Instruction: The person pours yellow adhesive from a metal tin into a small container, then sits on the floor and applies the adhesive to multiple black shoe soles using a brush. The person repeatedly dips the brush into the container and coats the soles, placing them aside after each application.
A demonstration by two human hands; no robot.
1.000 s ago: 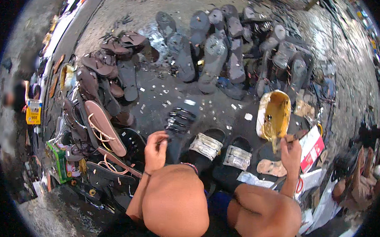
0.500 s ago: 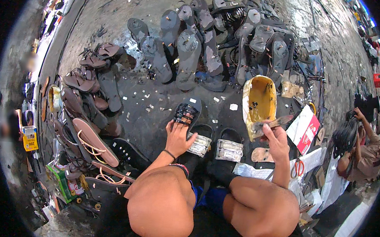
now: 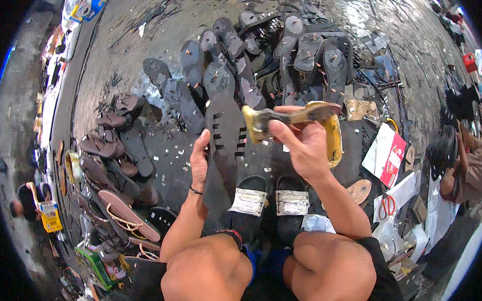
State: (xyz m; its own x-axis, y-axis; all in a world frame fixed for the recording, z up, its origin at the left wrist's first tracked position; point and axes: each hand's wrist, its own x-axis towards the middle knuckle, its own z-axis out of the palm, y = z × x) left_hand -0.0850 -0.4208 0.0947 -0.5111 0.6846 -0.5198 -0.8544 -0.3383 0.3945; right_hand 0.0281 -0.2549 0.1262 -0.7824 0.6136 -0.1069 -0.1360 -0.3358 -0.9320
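Observation:
My left hand (image 3: 198, 162) grips a dark grey sandal (image 3: 227, 125) by its side edge, with its underside facing up. Rows of black strap ends stick out along both edges of that sole. In my right hand (image 3: 308, 151) is a glue brush (image 3: 291, 119), its yellow-caked end pointing left toward the sandal and apart from it. Behind the right hand stands a tub of yellow glue (image 3: 335, 146), partly hidden by the hand and the brush. The left fingers are mostly hidden beneath the sandal.
Many grey soles (image 3: 220, 79) lie across the far side. Brown sandals (image 3: 104, 144) are piled at left. My feet wear black slides with white straps (image 3: 249, 201). Red-handled scissors (image 3: 387, 208) and a red-and-white card (image 3: 386, 155) lie at right, near another person (image 3: 466, 160).
My left hand has raised the sandal and turned it sole up. The brush has moved left and up from the glue tub toward the sandal. The view has shifted slightly.

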